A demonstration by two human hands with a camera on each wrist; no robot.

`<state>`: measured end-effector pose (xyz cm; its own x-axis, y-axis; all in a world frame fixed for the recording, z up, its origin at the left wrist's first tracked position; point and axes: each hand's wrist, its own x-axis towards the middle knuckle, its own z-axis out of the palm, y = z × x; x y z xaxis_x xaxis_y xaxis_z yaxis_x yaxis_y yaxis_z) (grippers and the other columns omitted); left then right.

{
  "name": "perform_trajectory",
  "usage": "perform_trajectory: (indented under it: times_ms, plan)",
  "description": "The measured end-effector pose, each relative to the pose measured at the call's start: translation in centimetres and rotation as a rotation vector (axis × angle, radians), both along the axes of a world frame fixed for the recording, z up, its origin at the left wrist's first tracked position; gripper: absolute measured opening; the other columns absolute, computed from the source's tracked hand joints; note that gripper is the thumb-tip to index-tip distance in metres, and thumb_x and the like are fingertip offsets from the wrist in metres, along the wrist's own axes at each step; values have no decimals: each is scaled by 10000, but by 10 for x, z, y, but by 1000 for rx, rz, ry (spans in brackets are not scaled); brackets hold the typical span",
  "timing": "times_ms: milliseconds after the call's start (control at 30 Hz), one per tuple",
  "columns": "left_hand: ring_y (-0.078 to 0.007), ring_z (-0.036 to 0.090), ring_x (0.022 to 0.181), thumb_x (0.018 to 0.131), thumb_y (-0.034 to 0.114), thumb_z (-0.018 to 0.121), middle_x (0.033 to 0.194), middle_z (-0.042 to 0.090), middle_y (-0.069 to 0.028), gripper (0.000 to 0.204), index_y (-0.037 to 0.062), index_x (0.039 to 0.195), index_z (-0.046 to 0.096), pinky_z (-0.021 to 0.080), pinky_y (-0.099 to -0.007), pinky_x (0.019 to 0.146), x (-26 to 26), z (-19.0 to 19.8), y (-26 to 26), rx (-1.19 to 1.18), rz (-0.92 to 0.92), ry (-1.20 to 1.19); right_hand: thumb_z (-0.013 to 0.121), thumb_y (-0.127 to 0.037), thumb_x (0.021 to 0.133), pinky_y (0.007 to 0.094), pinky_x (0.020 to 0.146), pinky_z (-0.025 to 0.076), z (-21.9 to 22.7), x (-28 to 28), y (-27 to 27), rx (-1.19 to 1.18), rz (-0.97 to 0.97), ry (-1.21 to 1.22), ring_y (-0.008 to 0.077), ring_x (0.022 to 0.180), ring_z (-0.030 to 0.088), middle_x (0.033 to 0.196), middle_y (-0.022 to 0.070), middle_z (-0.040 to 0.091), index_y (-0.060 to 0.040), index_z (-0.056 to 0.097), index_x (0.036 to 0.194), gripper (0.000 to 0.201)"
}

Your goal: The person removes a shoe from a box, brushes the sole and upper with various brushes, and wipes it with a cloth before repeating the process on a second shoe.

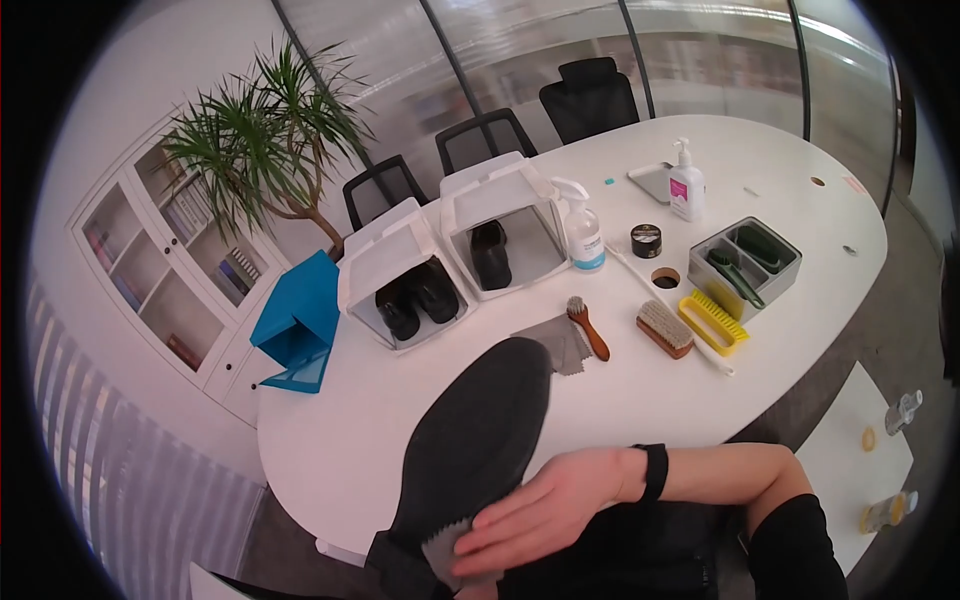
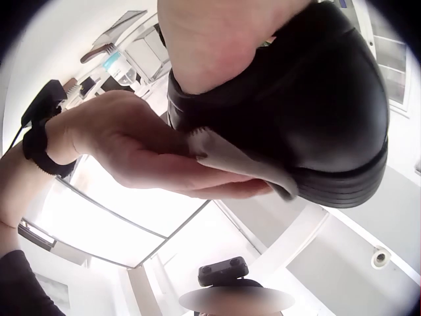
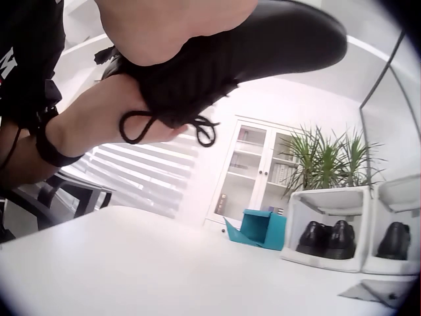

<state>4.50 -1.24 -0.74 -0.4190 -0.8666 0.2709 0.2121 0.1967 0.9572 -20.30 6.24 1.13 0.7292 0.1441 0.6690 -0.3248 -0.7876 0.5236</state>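
Note:
A black lace-up shoe (image 1: 480,410) is raised above the near side of the table, its dark sole turned up toward the head camera. My left hand (image 3: 99,115) grips it near the laces (image 3: 205,131). In the head view the shoe mostly hides that hand. With my right hand (image 1: 550,500) I hold a grey cloth (image 1: 445,550) with a zigzag edge against the heel end. The left wrist view shows this cloth (image 2: 237,158) between the right fingers (image 2: 177,171) and the shoe's heel.
White boxes (image 1: 400,225) hold more black shoes (image 1: 490,255). A second grey cloth (image 1: 555,345) lies by a wooden-handled brush (image 1: 590,330). Farther right are a spray bottle (image 1: 585,240), a bristle brush (image 1: 663,328), a yellow brush (image 1: 712,322) and a metal tin (image 1: 785,275). A blue box (image 1: 300,320) stands left.

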Motion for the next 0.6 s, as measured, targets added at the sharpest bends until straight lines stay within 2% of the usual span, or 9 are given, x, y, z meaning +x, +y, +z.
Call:
perform_trajectory:
  times_ms: [167,233,267,333,400,433,500,533,600]
  plan:
    - [-252,658,1150,1067,221,498,1352,649,-132,382,10,1378,561,518,-373,1044,-3,7,23,108,-19,126,489,-127,1078,329,1235,374,5,-41,-11,50,-132,67,151,1445,493,1564,21,528,-76,619,1432,381]
    - [-251,658,1150,1065,217,503,1353,649,-132,383,6,1379,562,517,-372,1044,-2,12,30,146,-30,163,598,-102,998,342,1183,442,-3,-52,-18,151,-123,-123,221,1390,555,1497,55,593,-107,655,1399,405]
    - [-251,658,1150,1064,215,505,1354,649,-132,384,4,1380,562,517,-372,1044,-1,15,34,166,-37,179,598,-102,998,342,1183,442,-4,-58,-21,153,-121,-122,221,1390,555,1497,55,593,-107,655,1399,405]
    - [-250,659,1151,1063,211,510,1355,648,-132,385,0,1380,563,516,-371,1044,-1,21,42,206,-49,213,664,-115,957,340,1145,470,-3,-74,-31,99,-262,-244,233,1340,596,1445,24,632,-156,705,1337,384]
    - [-249,659,1151,1061,208,515,1356,648,-131,387,-4,1381,564,516,-370,1043,-2,25,47,244,-64,252,670,-89,941,351,1114,493,-7,-87,-44,257,-477,-441,275,1285,626,1413,53,648,-109,699,1326,387]
    - [-249,659,1151,1060,206,517,1356,648,-131,387,-6,1381,565,515,-370,1043,-3,27,49,262,-73,271,670,-89,941,351,1114,493,-6,-90,-50,258,-477,-436,275,1285,626,1413,53,648,-109,699,1326,387]
    - [-248,659,1152,1058,202,522,1357,648,-131,389,-9,1382,566,515,-369,1043,-5,28,54,305,-89,308,620,-33,949,338,1104,486,-7,-94,-61,812,-449,-867,288,1252,651,1388,113,660,-41,657,1356,408]
    - [-248,659,1152,1058,200,524,1358,648,-131,390,-11,1383,566,515,-368,1043,-5,29,56,326,-97,326,620,-33,949,338,1104,486,-14,-101,-68,816,-450,-863,288,1252,651,1388,113,660,-41,657,1356,408]
    - [-247,659,1152,1056,196,529,1359,648,-131,391,-15,1383,567,514,-367,1043,-6,28,61,371,-107,369,569,8,952,327,1105,463,-25,-116,-75,1296,-277,-1320,281,1302,626,1405,155,645,-3,595,1404,453]
